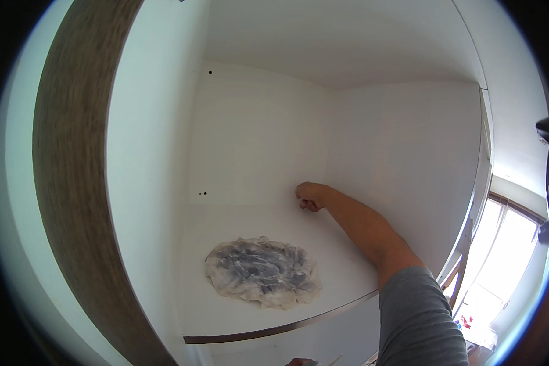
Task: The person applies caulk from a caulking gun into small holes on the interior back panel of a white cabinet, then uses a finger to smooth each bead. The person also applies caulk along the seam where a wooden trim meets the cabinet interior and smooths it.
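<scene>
My right hand (pixel 311 196) reaches deep into a white cupboard compartment, close to the back corner where the shelf meets the walls. Its fingers are curled in, and whatever they may hold is hidden. On the white shelf (pixel 341 259), nearer to me and left of that arm, lies a crumpled, see-through plastic bundle (pixel 262 271) with something dark grey showing through it. Only a sliver of what looks like my left hand (pixel 300 362) shows at the bottom edge, below the shelf front. A thin pale stick (pixel 337 360) shows beside it; its grip is cut off.
A brown wood-grain edge (pixel 73 183) of an upright panel curves down the left. The shelf's dark front edge (pixel 274 331) runs across below the bundle. Small dark holes (pixel 205 193) mark the back wall. At the right is a bright window (pixel 500 256).
</scene>
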